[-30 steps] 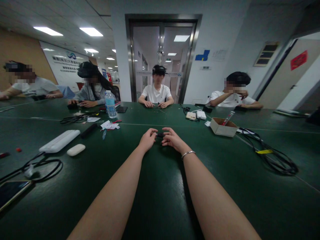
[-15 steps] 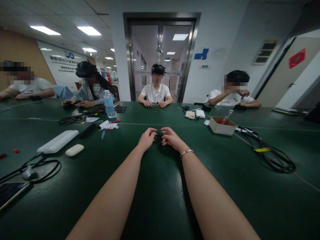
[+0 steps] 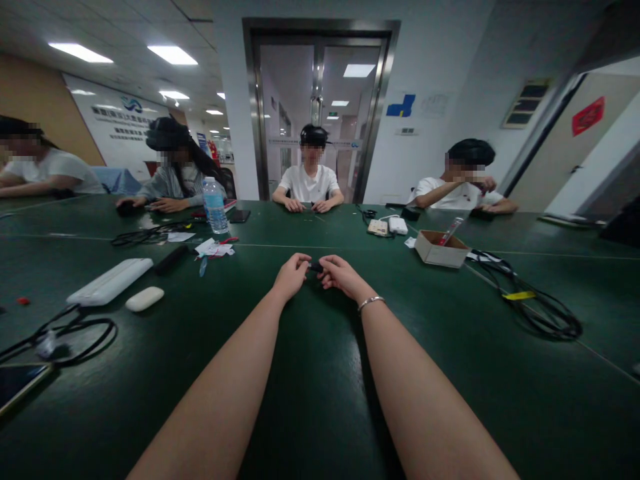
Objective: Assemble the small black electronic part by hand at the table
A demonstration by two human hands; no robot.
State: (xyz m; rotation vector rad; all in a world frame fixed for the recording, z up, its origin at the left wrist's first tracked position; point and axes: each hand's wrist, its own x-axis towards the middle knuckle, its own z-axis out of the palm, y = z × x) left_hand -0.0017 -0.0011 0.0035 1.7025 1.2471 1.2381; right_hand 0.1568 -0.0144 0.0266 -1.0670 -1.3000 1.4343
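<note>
A small dark object (image 3: 316,267), too small to name, sits between my two hands above the green table (image 3: 320,373). My left hand (image 3: 292,275) pinches its left end with thumb and fingers. On the other side, my right hand (image 3: 341,275), with a silver bangle at the wrist, grips the right end; its fingers curl inward. The fingers partly hide the object.
To the left lie a white oblong case (image 3: 111,283), a white rounded item (image 3: 145,299), black cables (image 3: 95,340) and a phone (image 3: 20,387). A water bottle (image 3: 215,207) stands farther back. At right are a small box (image 3: 441,251) and coiled cable (image 3: 543,310). Several people sit opposite.
My right fingers have closed in on the small dark object. The view has shifted slightly, moving the surroundings a little left in the picture.
</note>
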